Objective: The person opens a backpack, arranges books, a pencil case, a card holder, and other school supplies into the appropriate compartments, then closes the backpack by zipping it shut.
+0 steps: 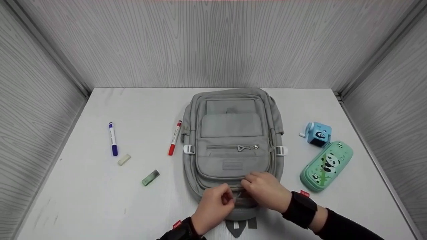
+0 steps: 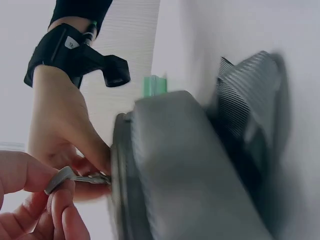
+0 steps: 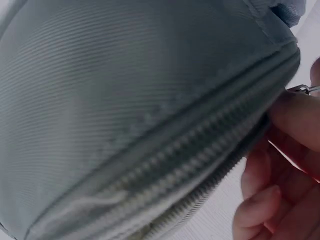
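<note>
A grey backpack (image 1: 230,125) lies front up on the white table. Near its bottom end, my left hand (image 1: 213,206) pinches a metal zipper pull (image 2: 61,179) between thumb and fingers, drawn taut away from the bag. Close beside it, my right hand (image 1: 267,190) pinches the backpack's edge by the zipper slider. In the right wrist view, the thumb lies on the fabric at the end of the zipper (image 3: 200,127), whose toothed edges stand apart along part of their length. The fingertips' far side is hidden.
Right of the backpack lie a green panda pencil case (image 1: 327,166) and a blue crank sharpener (image 1: 319,134). On the left are a red marker (image 1: 175,137), a blue marker (image 1: 113,139), a pale eraser (image 1: 124,159) and a green-grey block (image 1: 150,177). Wood-grain panels (image 1: 213,43) surround the table.
</note>
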{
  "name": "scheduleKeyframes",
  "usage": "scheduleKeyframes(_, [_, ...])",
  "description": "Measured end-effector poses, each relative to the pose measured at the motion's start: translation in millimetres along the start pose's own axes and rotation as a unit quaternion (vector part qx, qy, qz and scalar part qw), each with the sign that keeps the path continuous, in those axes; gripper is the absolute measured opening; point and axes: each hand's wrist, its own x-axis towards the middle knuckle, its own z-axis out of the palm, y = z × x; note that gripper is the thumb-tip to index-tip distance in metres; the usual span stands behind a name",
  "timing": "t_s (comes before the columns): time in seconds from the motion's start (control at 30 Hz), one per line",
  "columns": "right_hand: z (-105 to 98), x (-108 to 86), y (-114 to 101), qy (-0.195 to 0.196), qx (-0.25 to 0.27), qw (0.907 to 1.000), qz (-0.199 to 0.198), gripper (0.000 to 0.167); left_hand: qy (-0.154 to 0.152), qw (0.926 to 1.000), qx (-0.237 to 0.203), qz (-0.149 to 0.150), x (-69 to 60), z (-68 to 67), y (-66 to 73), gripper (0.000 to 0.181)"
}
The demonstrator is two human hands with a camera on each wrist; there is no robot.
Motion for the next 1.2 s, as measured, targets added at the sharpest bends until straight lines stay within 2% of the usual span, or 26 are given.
scheduleKeyframes(0.17, [3, -2.3, 0, 0.013, -0.012, 0.9998, 0.003, 0.016, -0.002, 0.9994, 0.021, -0.027, -8.0, -17.5, -15.2, 0.018])
scheduleKeyframes(0.3, [5, -5.2, 1, 0.032, -0.015, 0.9993, 0.006, 0.016, 0.018, 0.9973, 0.058, -0.041, -12.9, -39.2, -32.6, 0.02])
scheduleKeyframes(0.47, [7, -7.9, 2, 0.06, -0.014, 0.9981, 0.004, 0.018, 0.066, 0.9876, 0.122, -0.074, -12.2, -68.2, -57.0, 0.022])
scheduleKeyframes(0.53, [8, -8.9, 2, 0.071, -0.01, 0.9974, 0.002, 0.019, 0.08, 0.9824, 0.151, -0.075, -10.3, -78.6, -65.8, 0.022])
scheduleKeyframes(0.6, [8, -9.7, 1, 0.082, -0.004, 0.9966, 0.001, 0.02, 0.091, 0.9772, 0.185, -0.053, -7.4, -87.6, -73.8, 0.023])
scheduleKeyframes(0.7, [9, -10.0, 0, 0.096, 0.004, 0.9954, -0.002, 0.019, 0.11, 0.9606, 0.254, 0.026, -0.8, -97.4, -84.9, 0.023])
scheduleKeyframes(0.77, [9, -10.9, 0, 0.102, 0.009, 0.9947, -0.003, 0.019, 0.126, 0.9413, 0.301, 0.085, 8.2, -101.8, -91.0, 0.023])
scheduleKeyframes(0.87, [9, -12.5, 0, 0.111, 0.022, 0.9936, -0.007, 0.02, 0.145, 0.912, 0.353, 0.15, 27.6, -108.8, -97.3, 0.021])
scheduleKeyframes(0.97, [11, -14.5, -1, 0.122, 0.035, 0.9919, -0.011, 0.019, 0.153, 0.8927, 0.381, 0.185, 51.9, -115.8, -99.8, 0.018])
scheduleKeyframes(1.07, [12, -16.7, -1, 0.136, 0.046, 0.9896, -0.015, 0.019, 0.15, 0.8802, 0.401, 0.206, 76.4, -120.5, -101.1, 0.015])
scheduleKeyframes(1.2, [14, -19.3, 0, 0.148, 0.052, 0.9875, -0.018, 0.021, 0.148, 0.8729, 0.413, 0.214, 103.9, -122.7, -101.9, 0.015])
